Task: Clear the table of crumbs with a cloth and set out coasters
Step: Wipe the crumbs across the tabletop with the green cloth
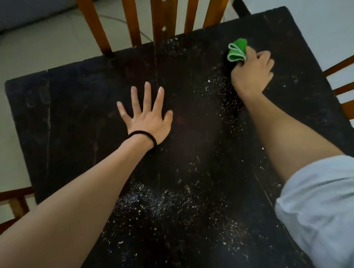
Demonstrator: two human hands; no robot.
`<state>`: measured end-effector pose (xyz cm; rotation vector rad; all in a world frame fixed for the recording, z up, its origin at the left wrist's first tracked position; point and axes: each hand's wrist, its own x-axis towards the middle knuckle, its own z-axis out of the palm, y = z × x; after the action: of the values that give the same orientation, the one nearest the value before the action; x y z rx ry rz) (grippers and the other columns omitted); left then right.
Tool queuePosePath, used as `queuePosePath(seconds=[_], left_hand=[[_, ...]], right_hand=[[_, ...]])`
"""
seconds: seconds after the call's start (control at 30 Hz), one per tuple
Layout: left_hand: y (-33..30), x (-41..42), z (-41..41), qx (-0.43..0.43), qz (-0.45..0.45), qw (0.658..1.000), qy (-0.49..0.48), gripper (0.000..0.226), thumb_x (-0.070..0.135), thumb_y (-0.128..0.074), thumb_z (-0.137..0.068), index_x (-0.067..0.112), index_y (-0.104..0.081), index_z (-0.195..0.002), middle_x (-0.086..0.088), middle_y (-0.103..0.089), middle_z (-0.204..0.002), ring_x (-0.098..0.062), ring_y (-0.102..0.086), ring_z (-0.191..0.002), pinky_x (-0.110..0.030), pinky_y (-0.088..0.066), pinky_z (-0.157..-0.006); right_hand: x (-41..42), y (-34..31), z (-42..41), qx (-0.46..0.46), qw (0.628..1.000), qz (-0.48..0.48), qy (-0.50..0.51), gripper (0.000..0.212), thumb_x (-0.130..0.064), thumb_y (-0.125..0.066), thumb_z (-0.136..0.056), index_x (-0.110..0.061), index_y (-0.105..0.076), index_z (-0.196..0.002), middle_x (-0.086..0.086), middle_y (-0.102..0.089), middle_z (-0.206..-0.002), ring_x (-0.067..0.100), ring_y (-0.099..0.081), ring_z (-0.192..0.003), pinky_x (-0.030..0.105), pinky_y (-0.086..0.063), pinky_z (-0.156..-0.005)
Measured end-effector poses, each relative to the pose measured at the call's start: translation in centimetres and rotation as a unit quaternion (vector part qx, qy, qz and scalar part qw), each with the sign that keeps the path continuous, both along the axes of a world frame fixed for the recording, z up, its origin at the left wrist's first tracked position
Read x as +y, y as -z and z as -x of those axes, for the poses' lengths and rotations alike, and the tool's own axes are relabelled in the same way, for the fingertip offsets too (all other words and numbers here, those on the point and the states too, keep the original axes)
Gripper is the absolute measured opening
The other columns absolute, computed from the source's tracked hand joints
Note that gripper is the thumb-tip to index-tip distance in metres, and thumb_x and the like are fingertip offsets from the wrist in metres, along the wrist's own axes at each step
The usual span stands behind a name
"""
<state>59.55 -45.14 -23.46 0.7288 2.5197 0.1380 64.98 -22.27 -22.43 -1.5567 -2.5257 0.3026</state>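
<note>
Far up the dark table (70, 110), near its right corner: green cloth (237, 50) bunched in the curled fingers (263, 58) of the right hand (252, 73), folds poking out past the knuckles (pale stitched edge showing). Left hand (147, 116) flat, fingers spread, holding nothing. White crumbs (164, 208) scattered thick near the front, thinner beside the right wrist.

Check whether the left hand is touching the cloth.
Apart. The head view shows the left hand flat on the table, with bare tabletop between it and the cloth bunched in the right hand.
</note>
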Motion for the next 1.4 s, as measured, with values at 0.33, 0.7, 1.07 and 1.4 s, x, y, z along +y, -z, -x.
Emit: queuePosePath(seconds=[0.33,0.7,1.07,1.4], left_hand=[[-1.1,-2.0,3.0,0.059,-0.102,0.993,-0.003,0.046,0.031,-0.040,-0.096,0.036,-0.032,-0.141,0.006,-0.022,-0.154,-0.021,-0.012,-0.142,-0.044,-0.009,-0.112],[-0.3,-2.5,6.5,0.005,-0.057,0.996,-0.073,0.055,0.046,-0.033,-0.096,0.038,-0.012,-0.147,0.008,0.006,-0.158,-0.020,0.018,-0.144,-0.050,0.015,-0.112],[-0.9,-1.1,5.6,0.024,-0.075,0.990,-0.115,0.052,0.036,-0.037,-0.097,0.030,-0.021,-0.146,0.005,-0.002,-0.159,-0.022,0.011,-0.145,-0.055,0.010,-0.112],[-0.2,8.2,0.7,0.038,-0.083,0.995,0.025,0.054,0.042,-0.030,-0.097,0.035,-0.012,-0.148,0.008,0.000,-0.159,-0.019,0.009,-0.146,-0.053,0.010,-0.113]], right_hand=[[-7.6,-2.0,-4.0,0.086,0.940,0.115,-0.310,0.038,-0.014,-0.055,-0.082,-0.021,-0.063,-0.118,0.012,-0.056,-0.105,0.028,-0.050,-0.098,0.034,-0.039,-0.082],[-5.9,-0.2,11.2,0.000,0.971,0.058,-0.232,0.053,-0.012,-0.050,-0.084,-0.023,-0.041,-0.135,0.011,-0.038,-0.135,0.030,-0.036,-0.123,0.042,-0.034,-0.100],[-4.6,-2.0,-4.6,0.079,0.949,0.048,-0.302,0.045,-0.008,-0.055,-0.075,-0.021,-0.063,-0.117,0.012,-0.060,-0.103,0.031,-0.054,-0.094,0.041,-0.039,-0.081],[9.9,-1.4,-11.8,-0.025,0.979,0.013,0.201,0.051,-0.013,-0.043,-0.089,-0.020,-0.036,-0.139,0.015,-0.037,-0.138,0.035,-0.032,-0.128,0.048,-0.028,-0.108]])
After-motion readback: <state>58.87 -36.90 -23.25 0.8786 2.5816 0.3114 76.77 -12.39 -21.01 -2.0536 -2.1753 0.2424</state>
